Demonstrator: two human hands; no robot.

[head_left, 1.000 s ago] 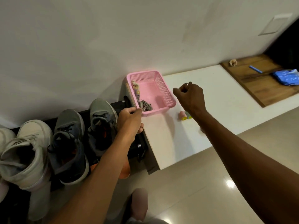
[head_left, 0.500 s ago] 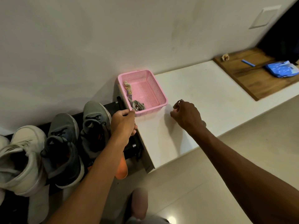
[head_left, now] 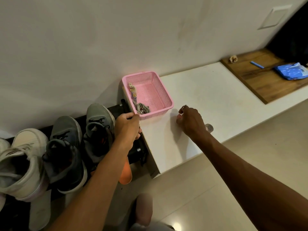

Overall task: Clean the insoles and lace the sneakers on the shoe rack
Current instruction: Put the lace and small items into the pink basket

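Near corner of pink basket [head_left: 150, 95] gripped by left hand [head_left: 127, 126]; grey laces [head_left: 142, 109] coiled inside, just beyond its fingertips, farther from right hand [head_left: 191, 122]; right hand curled on tabletop [head_left: 208, 97], contents cannot be told; sneakers [head_left: 98, 125] racked immediately left of left hand.

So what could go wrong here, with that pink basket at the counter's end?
The left hand grips the pink basket by one corner at the counter end; a tug might tip it, spilling the grey laces onto the sneakers. The right hand might knock the small grey object beside its wrist to the floor.
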